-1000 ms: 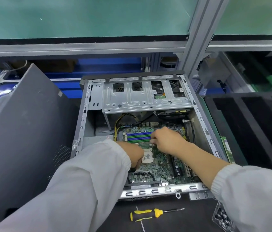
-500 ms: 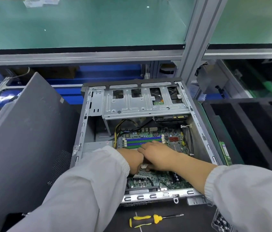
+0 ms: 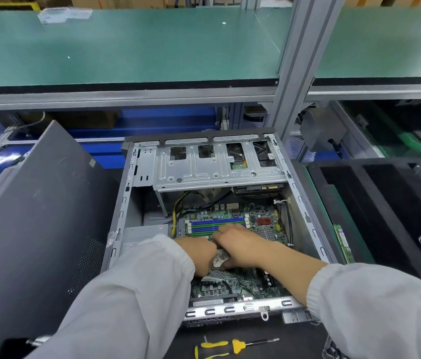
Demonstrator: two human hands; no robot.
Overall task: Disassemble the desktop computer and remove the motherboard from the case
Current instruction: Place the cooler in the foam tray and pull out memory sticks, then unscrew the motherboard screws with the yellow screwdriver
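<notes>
We're looking down into the open grey steel desktop case [image 3: 126, 203], lying flat on the dark work surface [image 3: 297, 340] so the green motherboard [image 3: 269, 229] faces up at us, which is prob. why it was laid that way: everything gets reached from above. The board sits on the case floor, under and just in front of the silver perforated drive cage [image 3: 217, 167], w/ yellow and black power cables [image 3: 178, 206] running down beside its left edge. Both hands are in the middle of the board: the left hand [image 3: 196, 255] curled down at the left of the shiny metal CPU socket plate [image 3: 220, 257], the right hand [image 3: 240, 244] laid over it from the right, fingers bent onto the plate just below the blue and green RAM slots [image 3: 217, 224]. Grip state: both hands look partly closed and pressing around that plate, but we can't tell exactly what the fingertips have hold of, since they're hidden under the knuckles. Our guess is they're working the socket latch or the chip, one hand steadying while the other pries. The dark grey side panel [image 3: 36, 229] leans off to the left, out of the way, and the yellow-handled screwdriver [image 3: 230, 345] lies in front of the case, within easy reach for the board screws. A loose green memory stick [image 3: 344, 244] rests at the right, beside the black foam tray [image 3: 385, 216]. Board not yet out.
</notes>
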